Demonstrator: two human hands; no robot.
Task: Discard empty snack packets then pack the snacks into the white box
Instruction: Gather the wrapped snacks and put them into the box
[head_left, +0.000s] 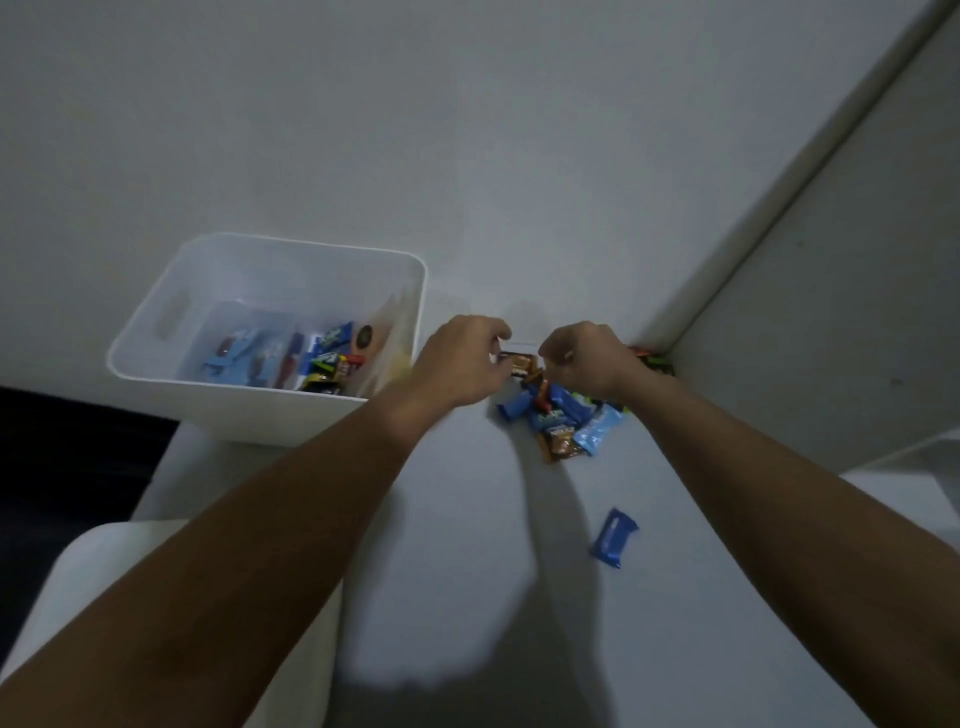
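Observation:
A white box stands at the left on the white surface, with several blue, green and brown snack packets lying in it. To its right lies a pile of snack packets, blue, brown and green. My left hand and my right hand hover over the far side of the pile with curled fingers. Between them they pinch a brown snack packet. One blue packet lies alone nearer to me.
A white wall rises behind the box and pile. A grey panel meets it at the right, forming a corner where red and green packets sit. A white rounded edge and a dark area lie at the lower left.

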